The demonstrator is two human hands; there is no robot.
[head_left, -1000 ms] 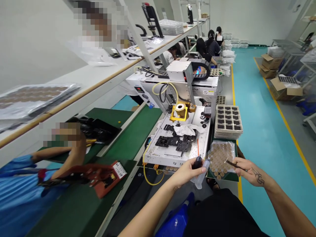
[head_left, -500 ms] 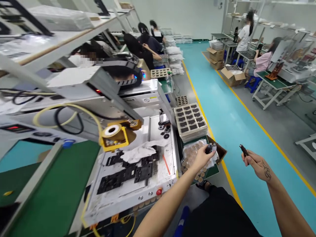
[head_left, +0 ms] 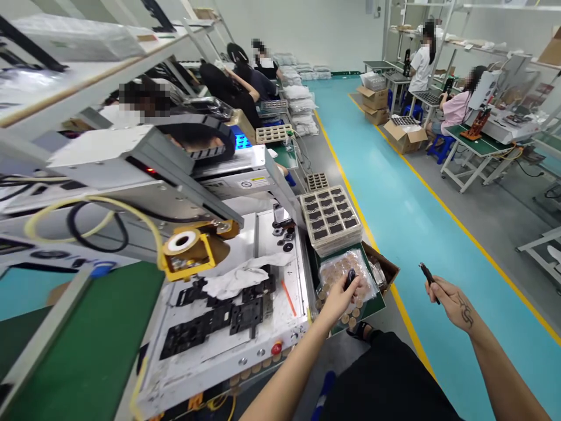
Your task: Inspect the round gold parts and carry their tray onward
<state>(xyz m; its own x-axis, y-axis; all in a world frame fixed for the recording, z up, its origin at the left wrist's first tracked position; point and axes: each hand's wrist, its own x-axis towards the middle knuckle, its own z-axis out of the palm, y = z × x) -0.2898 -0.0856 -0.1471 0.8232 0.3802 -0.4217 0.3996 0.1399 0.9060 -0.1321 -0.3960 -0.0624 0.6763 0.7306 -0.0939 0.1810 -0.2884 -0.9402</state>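
My left hand (head_left: 342, 297) is closed on a small black rounded part (head_left: 349, 278), above a clear plastic bag of round tan discs (head_left: 337, 270). Loose tan discs (head_left: 352, 321) lie beside the bag, partly behind that hand. Further right, over the aisle, my right hand (head_left: 451, 303) grips a slim dark tool (head_left: 427, 276). Its narrow tip points up and left; its exact kind is unclear. A gap separates the two hands.
On my left stands a white machine bed (head_left: 210, 365) with black fixture plates (head_left: 193, 334), a white cloth (head_left: 239, 279) and a red button (head_left: 276, 348). Stacked trays of dark parts (head_left: 332, 217) and an open carton (head_left: 388, 269) are ahead. Several people sit or stand farther off.
My left hand has drawn left and down, and turned, so less of the part shows. The right hand keeps its tool, tilted more upright. The whole view has shifted slightly.
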